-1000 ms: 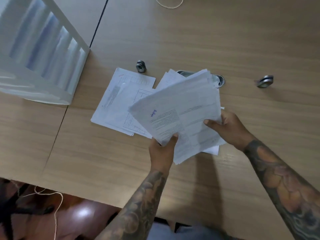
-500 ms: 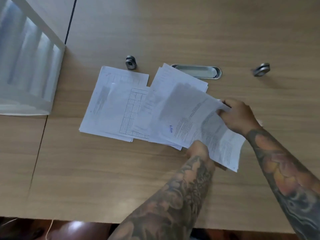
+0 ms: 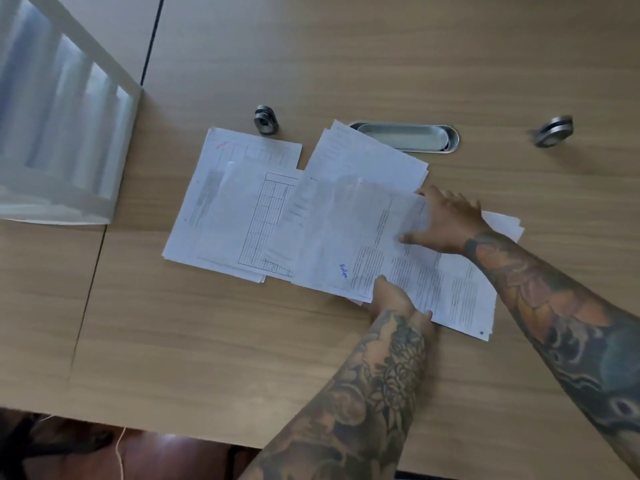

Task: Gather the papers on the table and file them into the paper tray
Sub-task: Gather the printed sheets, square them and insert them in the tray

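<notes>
Loose white printed papers lie fanned over the wooden table (image 3: 346, 57). One pile (image 3: 228, 216) with a ruled table sheet lies to the left. An overlapping pile (image 3: 349, 220) with a blue stamp lies to the right. My left hand (image 3: 394, 301) holds the near edge of the right pile, its fingers hidden under the sheets. My right hand (image 3: 448, 221) rests flat on top of that pile with its fingers spread. The white slotted paper tray (image 3: 114, 140) stands at the far left, apart from the papers.
A metal oval cable slot (image 3: 412, 137) is set in the table behind the papers, partly covered by a sheet corner. Two small round metal fittings (image 3: 266, 119) (image 3: 553, 130) sit on either side of it. The table's front edge runs below my arms.
The stack I held in the air has come down onto the sheets on the table. My right hand has moved from its edge to lie flat on top.
</notes>
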